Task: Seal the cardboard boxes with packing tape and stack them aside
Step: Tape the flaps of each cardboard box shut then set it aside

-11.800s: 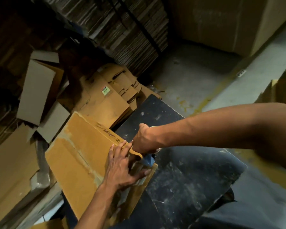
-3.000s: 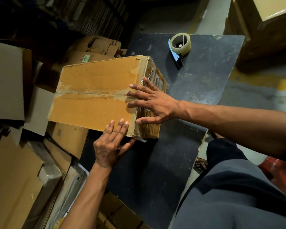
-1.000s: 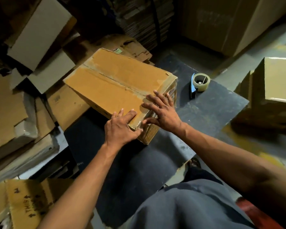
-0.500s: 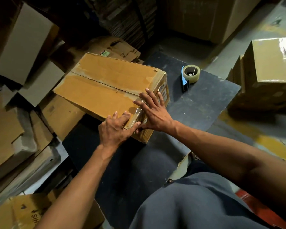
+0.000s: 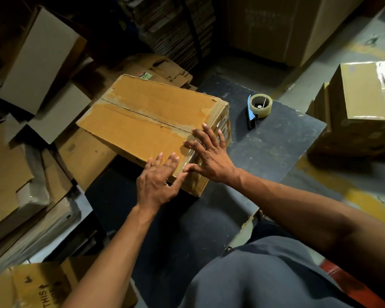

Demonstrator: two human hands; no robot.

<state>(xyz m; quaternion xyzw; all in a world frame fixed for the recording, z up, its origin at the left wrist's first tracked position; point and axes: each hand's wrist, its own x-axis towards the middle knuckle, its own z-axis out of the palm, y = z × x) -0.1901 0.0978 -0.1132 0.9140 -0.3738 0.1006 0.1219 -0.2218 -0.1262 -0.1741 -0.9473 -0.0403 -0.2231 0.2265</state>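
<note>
A brown cardboard box [image 5: 142, 121] lies on a dark board [image 5: 265, 152], its top flaps closed along a centre seam with clear tape at the near end. My left hand [image 5: 158, 181] rests flat on the box's near corner, fingers spread. My right hand [image 5: 209, 154] presses with straight fingers over the taped seam end and the box's right edge. A roll of clear packing tape in a blue dispenser [image 5: 258, 107] sits on the board to the right of the box, apart from both hands.
Flattened cartons and loose cardboard [image 5: 31, 152] crowd the left side and back. Taped boxes [image 5: 365, 107] are stacked on the floor at the right. A large carton [image 5: 287, 25] stands at the back. My knee in grey trousers [image 5: 265, 274] fills the lower right.
Both hands stay on the box's near end; my right hand has slid slightly up along the taped seam. The tape dispenser has lain on the board for the last three seconds.
</note>
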